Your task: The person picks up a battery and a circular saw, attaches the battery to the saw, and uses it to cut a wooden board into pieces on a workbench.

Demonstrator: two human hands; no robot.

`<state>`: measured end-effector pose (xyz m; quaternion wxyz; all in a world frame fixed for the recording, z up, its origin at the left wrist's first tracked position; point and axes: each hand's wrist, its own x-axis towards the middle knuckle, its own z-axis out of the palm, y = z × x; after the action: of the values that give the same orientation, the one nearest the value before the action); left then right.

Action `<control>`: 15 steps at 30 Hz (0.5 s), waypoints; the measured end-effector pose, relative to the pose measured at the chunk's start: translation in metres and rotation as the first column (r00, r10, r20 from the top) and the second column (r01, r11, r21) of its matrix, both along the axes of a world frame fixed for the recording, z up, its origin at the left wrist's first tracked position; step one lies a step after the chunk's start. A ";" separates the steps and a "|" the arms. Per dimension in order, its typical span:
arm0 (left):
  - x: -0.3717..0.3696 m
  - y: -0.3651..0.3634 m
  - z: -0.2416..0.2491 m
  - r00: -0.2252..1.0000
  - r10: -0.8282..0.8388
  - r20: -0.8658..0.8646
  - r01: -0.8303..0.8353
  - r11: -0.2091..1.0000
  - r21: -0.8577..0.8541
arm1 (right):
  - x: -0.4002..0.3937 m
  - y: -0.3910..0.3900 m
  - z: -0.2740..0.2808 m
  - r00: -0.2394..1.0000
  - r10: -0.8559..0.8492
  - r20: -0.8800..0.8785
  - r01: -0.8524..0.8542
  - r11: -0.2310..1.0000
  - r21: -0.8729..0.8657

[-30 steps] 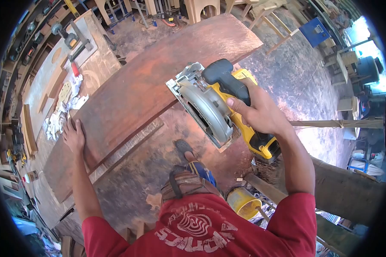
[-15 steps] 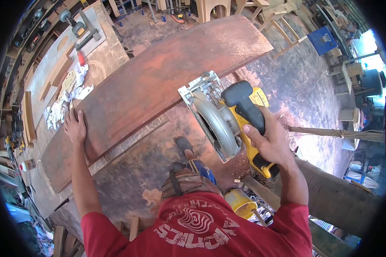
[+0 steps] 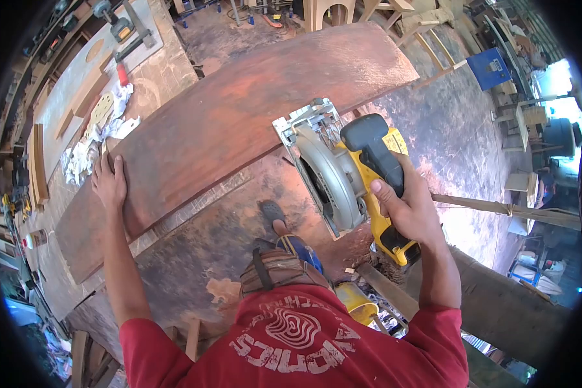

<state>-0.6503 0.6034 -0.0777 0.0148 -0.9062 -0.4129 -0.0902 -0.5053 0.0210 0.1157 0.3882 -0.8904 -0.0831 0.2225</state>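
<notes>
Board [image 3: 239, 110] apparently beneath left hand [image 3: 111, 185].

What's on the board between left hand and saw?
Nothing: in the head view, just the board's own reddish-brown surface runs between left hand and saw.

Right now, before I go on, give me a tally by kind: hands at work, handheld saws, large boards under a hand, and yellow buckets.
Hands: 2, the left hand and the right hand
Circular saw, held in the right hand: 1
Large reddish-brown board, under the left hand: 1
Yellow bucket: 1
Total: 5
</notes>
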 end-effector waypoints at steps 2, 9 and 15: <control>0.000 0.001 -0.001 1.000 0.005 -0.003 -0.005 1.000 0.002 | 0.003 -0.003 -0.006 0.999 0.031 0.034 -0.031 0.999 0.007; -0.001 0.000 -0.001 1.000 -0.010 0.007 0.010 1.000 0.004 | 0.003 0.008 0.010 0.999 0.008 -0.050 -0.010 0.999 -0.041; -0.002 0.003 -0.002 1.000 -0.025 0.017 0.025 1.000 0.009 | 0.001 0.014 0.014 0.999 0.000 -0.049 -0.004 0.997 -0.071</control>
<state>-0.6518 0.6060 -0.0800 0.0143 -0.9104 -0.4012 -0.0998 -0.5041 0.0351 0.1299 0.3580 -0.8979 -0.0665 0.2474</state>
